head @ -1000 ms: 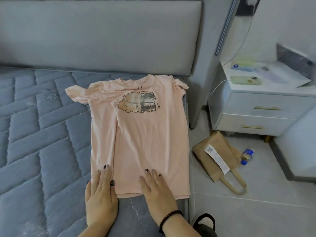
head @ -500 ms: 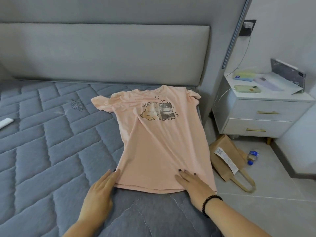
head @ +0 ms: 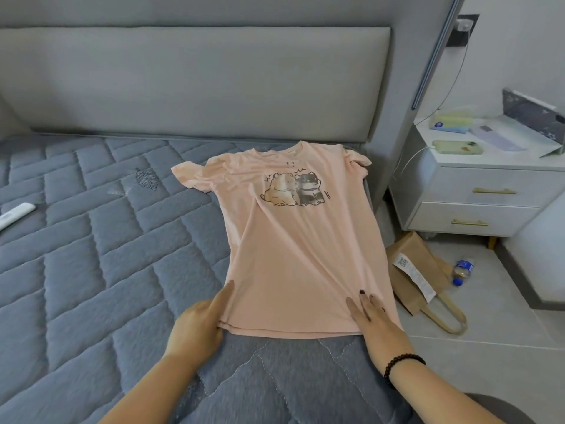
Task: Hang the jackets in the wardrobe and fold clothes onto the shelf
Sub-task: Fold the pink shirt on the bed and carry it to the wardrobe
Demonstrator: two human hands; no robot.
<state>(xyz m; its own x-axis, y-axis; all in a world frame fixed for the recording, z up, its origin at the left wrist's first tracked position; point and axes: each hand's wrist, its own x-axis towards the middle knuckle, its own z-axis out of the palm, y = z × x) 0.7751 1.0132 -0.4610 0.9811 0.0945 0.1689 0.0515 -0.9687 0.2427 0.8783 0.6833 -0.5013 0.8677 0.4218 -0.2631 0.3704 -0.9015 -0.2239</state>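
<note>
So the bed (head: 91,270) is taking up most of the view, a quilted grey-blue mattress with no sheet on it, running up to a padded grey headboard (head: 195,84). That fuzzy quilted top is looking grippy, so I'm guessing cloth is going to drag on it rather than slide.

The pink t-shirt (head: 293,249) is lying face up near the right edge of the mattress, collar toward the headboard, cartoon print showing, one sleeve sticking out to the left and the other bunching at the bed's edge. It's looking thin, light and floppy, with soft ripples running down the body, so it's going to sag the moment it's lifted. Best bet, I reckon, is taking it at the hem corners or the shoulders with both hands.

The left hand (head: 198,325) is sitting at the bottom left corner of the hem, thumb lying on top of the fabric and the fingers seemingly tucked underneath, though that part's hidden. The right hand (head: 376,325) is lying flat and spread on the bottom right corner, pressing it down.

To the right, a white nightstand (head: 477,197) is standing with a phone (head: 457,147) charging on top. On the tile floor a brown paper bag (head: 419,270) is lying flat, a small bottle (head: 461,270) just beside it. A white remote (head: 15,214) is resting at the far left of the mattress.
</note>
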